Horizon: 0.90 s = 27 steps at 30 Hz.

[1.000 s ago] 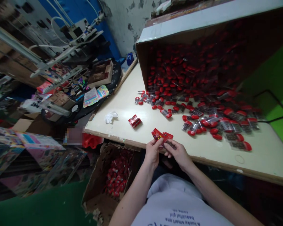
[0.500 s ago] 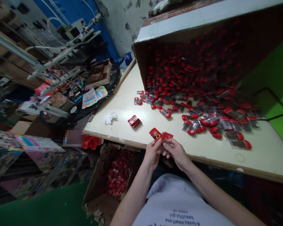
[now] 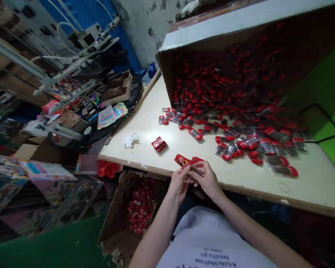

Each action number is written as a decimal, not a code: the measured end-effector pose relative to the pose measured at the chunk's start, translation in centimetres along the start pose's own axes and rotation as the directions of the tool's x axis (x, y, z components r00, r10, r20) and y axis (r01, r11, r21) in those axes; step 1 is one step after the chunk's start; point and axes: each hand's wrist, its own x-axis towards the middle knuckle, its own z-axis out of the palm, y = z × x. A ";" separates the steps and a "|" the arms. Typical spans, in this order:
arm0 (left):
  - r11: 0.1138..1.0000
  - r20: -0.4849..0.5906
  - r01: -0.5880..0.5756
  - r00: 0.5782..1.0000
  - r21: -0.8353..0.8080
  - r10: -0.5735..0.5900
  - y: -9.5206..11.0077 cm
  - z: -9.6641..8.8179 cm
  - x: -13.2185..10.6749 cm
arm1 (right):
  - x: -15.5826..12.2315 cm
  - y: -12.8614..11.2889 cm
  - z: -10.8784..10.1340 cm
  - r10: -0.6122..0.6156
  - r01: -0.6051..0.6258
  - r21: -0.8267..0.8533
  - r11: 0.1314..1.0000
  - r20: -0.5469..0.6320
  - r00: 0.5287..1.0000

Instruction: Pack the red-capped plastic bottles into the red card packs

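Both hands are close together over the table's front edge. My left hand (image 3: 179, 181) pinches a red printed packet (image 3: 181, 160) that points up and to the left. In the closed fingers of my right hand (image 3: 210, 179) is a small clear bottle (image 3: 197, 170) with dark contents, held against the packet. Its ends are partly covered by the fingers. More red packets (image 3: 197, 159) lie on the table just behind the hands. To the left sits a small stack of red packets (image 3: 159, 144).
A big cardboard box (image 3: 165, 70) lies open on its side, spilling many red-capped clear bottles (image 3: 268, 146) across the table (image 3: 181, 143). A crumpled white tissue (image 3: 131, 140) is at left. Below the edge, a carton (image 3: 113, 219) holds red packed pieces. A rubber band (image 3: 284, 187) lies at right.
The red packet in my left hand has shifted slightly left and turned flatter. My right hand has moved a little up and left, and the bottle shows more clearly between the fingers.
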 end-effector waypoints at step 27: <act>0.998 -0.069 -0.058 0.996 0.006 0.058 -0.4 -0.2 -0.5 | -0.2 -0.2 -1.4 0.037 -0.039 0.010 0.999 0.136 0.990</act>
